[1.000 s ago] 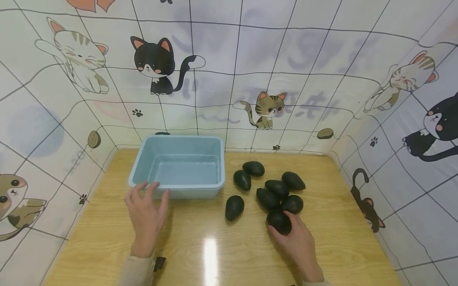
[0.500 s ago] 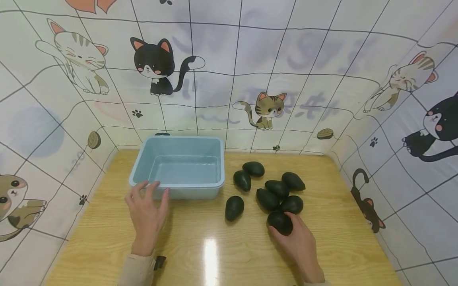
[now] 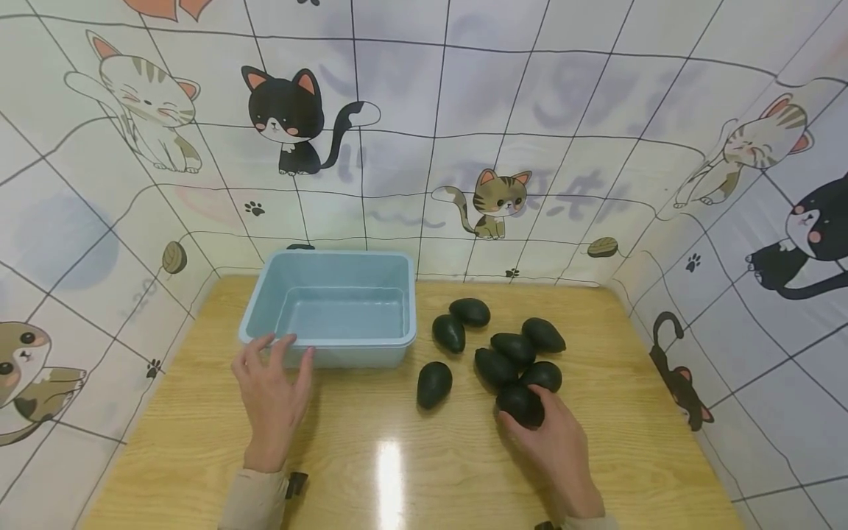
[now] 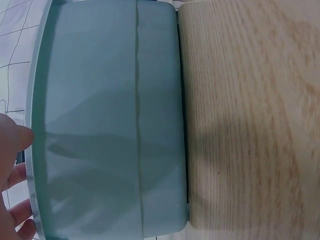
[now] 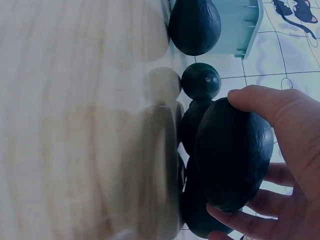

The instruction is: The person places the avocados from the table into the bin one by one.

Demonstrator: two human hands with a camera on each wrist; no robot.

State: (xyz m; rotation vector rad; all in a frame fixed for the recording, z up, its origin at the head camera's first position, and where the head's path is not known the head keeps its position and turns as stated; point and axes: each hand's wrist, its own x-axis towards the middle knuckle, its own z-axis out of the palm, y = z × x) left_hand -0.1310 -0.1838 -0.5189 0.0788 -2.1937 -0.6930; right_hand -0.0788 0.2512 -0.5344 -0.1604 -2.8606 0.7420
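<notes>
My right hand (image 3: 556,449) grips a dark green avocado (image 3: 519,403) at the near end of a cluster, thumb on one side and fingers on the other. In the right wrist view a small gap shows between this avocado (image 5: 232,152) and the tabletop. Several more avocados (image 3: 495,369) lie close behind it, some touching. A single avocado (image 3: 433,386) lies apart to their left. At the near rim of a light blue plastic basin (image 3: 361,355), my left hand (image 3: 273,394) holds on lightly, its thumb outside and fingertips over the edge. No avocado is inside the basin.
The basin stands at the back left of a wooden table (image 3: 344,442), close to the wall. Walls printed with cartoon cats (image 3: 371,213) enclose the table at the back and both sides. Two avocados (image 3: 449,334) lie just right of the basin.
My right hand and its avocado have shifted slightly right and away from me. The left hand and the basin have stayed in place.
</notes>
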